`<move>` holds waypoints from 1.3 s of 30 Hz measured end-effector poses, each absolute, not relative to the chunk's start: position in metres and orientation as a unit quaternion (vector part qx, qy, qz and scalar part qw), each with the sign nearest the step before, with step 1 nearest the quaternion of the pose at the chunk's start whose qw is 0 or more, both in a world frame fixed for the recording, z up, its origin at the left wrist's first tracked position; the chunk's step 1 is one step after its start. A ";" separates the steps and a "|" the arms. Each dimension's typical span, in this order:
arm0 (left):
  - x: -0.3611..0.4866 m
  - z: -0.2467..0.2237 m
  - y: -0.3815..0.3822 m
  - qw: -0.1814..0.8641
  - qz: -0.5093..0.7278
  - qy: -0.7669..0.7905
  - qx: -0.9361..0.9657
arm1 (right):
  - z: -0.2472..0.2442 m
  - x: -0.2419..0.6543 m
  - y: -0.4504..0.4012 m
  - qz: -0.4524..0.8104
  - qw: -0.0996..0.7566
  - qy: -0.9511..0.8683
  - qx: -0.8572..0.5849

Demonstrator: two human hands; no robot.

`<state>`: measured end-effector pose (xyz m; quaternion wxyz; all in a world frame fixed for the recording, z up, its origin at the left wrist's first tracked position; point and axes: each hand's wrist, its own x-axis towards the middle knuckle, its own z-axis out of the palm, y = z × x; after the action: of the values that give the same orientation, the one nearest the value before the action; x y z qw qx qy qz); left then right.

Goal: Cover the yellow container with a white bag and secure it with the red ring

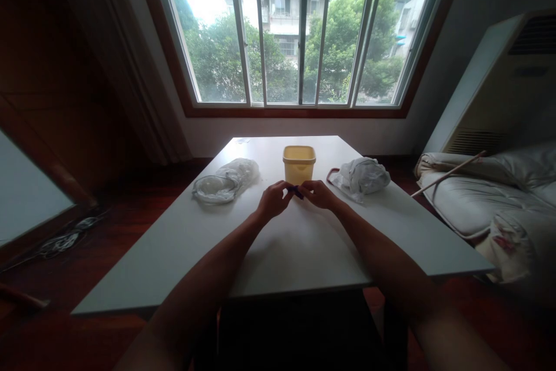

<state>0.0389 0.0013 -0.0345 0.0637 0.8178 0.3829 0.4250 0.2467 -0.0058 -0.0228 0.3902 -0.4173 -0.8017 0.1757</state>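
Between my two hands, just in front of a yellow plastic tub [299, 169], is a small dark purple item [297, 191]. My left hand [275, 198] pinches its left side with the fingertips, and my right hand [318, 194] pinches its right side. The item looks soft, but its exact shape is too small to tell. The tub stands upright and hides nothing of the hands; its inside contents cannot be seen.
On the white table [299, 255], a clear plastic bag [245, 173] with a ring-shaped part lies left of the tub. A whitish bag bundle [365, 176] with a reddish-brown handle lies right. A padded seat [460, 186] with a stick stands beyond the table's right side.
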 end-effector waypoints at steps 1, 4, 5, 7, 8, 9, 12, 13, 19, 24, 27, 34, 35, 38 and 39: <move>0.039 -0.034 0.001 0.065 0.423 0.383 0.819 | -0.025 0.247 -0.005 0.178 0.388 -0.803 -0.416; 0.039 -0.033 0.000 0.068 0.416 0.388 0.820 | -0.030 0.249 -0.002 0.168 0.385 -0.809 -0.412; 0.039 -0.033 0.000 0.069 0.414 0.390 0.819 | -0.031 0.249 -0.001 0.163 0.385 -0.810 -0.411; 0.039 -0.033 -0.001 0.073 0.412 0.395 0.818 | -0.033 0.249 0.000 0.155 0.385 -0.810 -0.414; 0.039 -0.033 -0.001 0.075 0.412 0.396 0.817 | -0.033 0.249 0.000 0.153 0.384 -0.810 -0.416; 0.039 -0.032 -0.002 0.078 0.411 0.397 0.817 | -0.033 0.249 0.000 0.154 0.383 -0.809 -0.418; 0.039 -0.031 -0.003 0.085 0.409 0.399 0.816 | -0.032 0.249 -0.001 0.161 0.380 -0.811 -0.414; 0.039 -0.031 -0.004 0.085 0.408 0.400 0.816 | -0.031 0.249 -0.001 0.163 0.379 -0.813 -0.411; 0.040 -0.028 -0.007 0.082 0.395 0.410 0.818 | -0.033 0.247 -0.001 0.169 0.381 -0.815 -0.402; 0.040 -0.027 -0.007 0.078 0.393 0.412 0.819 | -0.034 0.246 0.001 0.184 0.383 -0.812 -0.400; 0.040 -0.027 -0.007 0.075 0.396 0.414 0.817 | -0.031 0.246 -0.001 0.196 0.380 -0.810 -0.402; 0.039 -0.029 -0.005 0.066 0.395 0.437 0.805 | -0.026 0.244 -0.006 0.221 0.379 -0.801 -0.407; 0.039 -0.029 -0.005 0.063 0.394 0.440 0.804 | -0.026 0.243 -0.006 0.221 0.379 -0.800 -0.409; 0.039 -0.030 -0.004 0.060 0.390 0.447 0.803 | -0.027 0.243 -0.005 0.217 0.378 -0.801 -0.410; 0.039 -0.030 -0.004 0.060 0.389 0.448 0.802 | -0.028 0.244 -0.004 0.215 0.378 -0.801 -0.410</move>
<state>0.0385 -0.0038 -0.0295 0.0602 0.8024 0.4483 0.3893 0.2436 -0.0044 -0.0282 0.3782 -0.4105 -0.8013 0.2152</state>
